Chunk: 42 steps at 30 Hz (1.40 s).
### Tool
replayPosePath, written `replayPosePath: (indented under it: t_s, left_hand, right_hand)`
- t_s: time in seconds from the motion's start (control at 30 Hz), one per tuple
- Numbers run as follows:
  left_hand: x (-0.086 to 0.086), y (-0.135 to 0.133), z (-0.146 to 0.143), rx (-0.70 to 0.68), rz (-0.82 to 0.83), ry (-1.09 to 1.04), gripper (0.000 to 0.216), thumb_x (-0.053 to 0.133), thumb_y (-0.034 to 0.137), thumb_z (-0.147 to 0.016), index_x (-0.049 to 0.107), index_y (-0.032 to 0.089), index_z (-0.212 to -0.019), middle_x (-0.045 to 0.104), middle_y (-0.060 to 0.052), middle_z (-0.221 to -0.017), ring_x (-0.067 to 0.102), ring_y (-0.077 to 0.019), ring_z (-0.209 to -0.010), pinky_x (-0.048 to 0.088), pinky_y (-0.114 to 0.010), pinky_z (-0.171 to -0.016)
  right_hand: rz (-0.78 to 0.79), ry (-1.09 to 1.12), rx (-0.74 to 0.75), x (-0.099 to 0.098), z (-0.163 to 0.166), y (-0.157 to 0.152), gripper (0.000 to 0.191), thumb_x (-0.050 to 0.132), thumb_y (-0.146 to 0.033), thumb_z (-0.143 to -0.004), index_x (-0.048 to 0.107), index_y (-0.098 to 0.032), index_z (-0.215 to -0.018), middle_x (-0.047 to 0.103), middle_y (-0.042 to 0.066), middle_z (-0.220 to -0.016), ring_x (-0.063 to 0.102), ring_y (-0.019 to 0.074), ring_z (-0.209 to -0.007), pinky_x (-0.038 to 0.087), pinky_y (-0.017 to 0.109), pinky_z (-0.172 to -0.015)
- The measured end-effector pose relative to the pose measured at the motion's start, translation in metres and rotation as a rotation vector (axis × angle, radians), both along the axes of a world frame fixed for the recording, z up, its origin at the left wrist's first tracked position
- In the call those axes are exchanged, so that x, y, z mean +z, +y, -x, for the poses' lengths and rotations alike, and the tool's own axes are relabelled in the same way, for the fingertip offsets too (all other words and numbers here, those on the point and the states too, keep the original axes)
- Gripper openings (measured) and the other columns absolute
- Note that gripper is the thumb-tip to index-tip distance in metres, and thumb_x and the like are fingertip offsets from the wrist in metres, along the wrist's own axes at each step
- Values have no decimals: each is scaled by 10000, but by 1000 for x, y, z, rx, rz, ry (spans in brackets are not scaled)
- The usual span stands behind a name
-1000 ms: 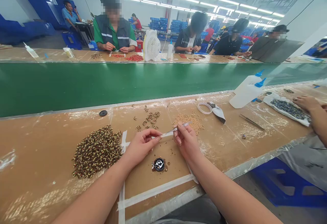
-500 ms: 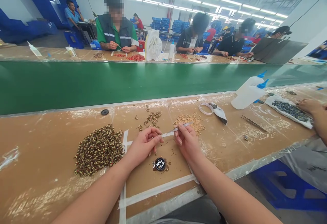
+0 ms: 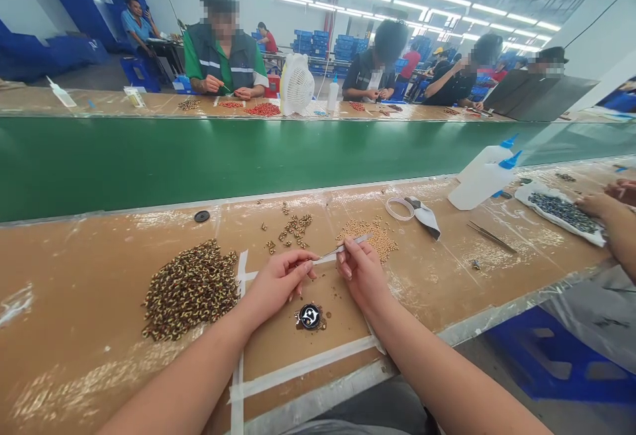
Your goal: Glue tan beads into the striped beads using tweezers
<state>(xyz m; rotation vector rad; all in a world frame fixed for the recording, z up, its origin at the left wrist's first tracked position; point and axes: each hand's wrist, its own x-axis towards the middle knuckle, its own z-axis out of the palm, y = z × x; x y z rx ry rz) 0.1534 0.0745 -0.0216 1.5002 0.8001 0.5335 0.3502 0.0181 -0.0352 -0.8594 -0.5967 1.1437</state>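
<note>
My right hand (image 3: 364, 273) pinches metal tweezers (image 3: 356, 241), their tips pointing left toward the fingertips of my left hand (image 3: 285, 279). The left thumb and forefinger are pressed together; whatever they hold is too small to make out. Below the hands, a small round black dish (image 3: 310, 316) of glossy dark liquid stands among brown spots on the table. To the left lies a big heap of small dark-and-gold curved pieces (image 3: 191, 292). Beyond my fingers are a loose cluster of similar pieces (image 3: 295, 228) and a spread of tiny tan beads (image 3: 380, 240).
White tape strips (image 3: 303, 370) mark the brown tabletop (image 3: 89, 276). Toward the right are a tape ring (image 3: 399, 208), two squeeze bottles (image 3: 479, 183), other tweezers (image 3: 491, 236) and a co-worker's hand (image 3: 599, 206) by a bag of dark pieces (image 3: 561, 210). A green belt (image 3: 248, 157) runs behind.
My hands hold nearly the same pose, with the tweezers still between them. The view has shifted slightly. Across the belt, a co-worker at right has raised a hand toward the head.
</note>
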Motion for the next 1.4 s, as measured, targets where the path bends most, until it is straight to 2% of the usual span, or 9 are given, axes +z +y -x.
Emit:
replayPosePath:
  t_s: [0.43,0.77,1.4]
  left_hand:
    - [0,-1,2,-52,-37,79,410,637,515,-1006,775,204,-1236,768,-53,-930,565,-112,-592,402,-235,-532]
    - [0,-1,2,-47,-24,44,337,643,478,-999,711,206,-1186,766,-33,-914,580,-105,-594,398,-229,-535]
    - [4,-3,1,-76,-44,55,328,639,482,-991,726,205,-1143,775,-42,-889,585,-137,-645,423,-252,-577]
  right_hand:
    - [-3,24,-4,-2,-1,1,382,937,-485,-795,743,-156,-802,606,-30,-576,408,44,-405,272,188,-423]
    - [22,21,-13,-2,-1,-1,405,940,-500,-786,728,-155,-794,598,-32,-572,412,42,-404,285,183,-416]
    - [53,55,-19,0,0,1,410,964,-490,-744,743,-149,-796,594,-35,-559,419,46,-395,264,183,-413]
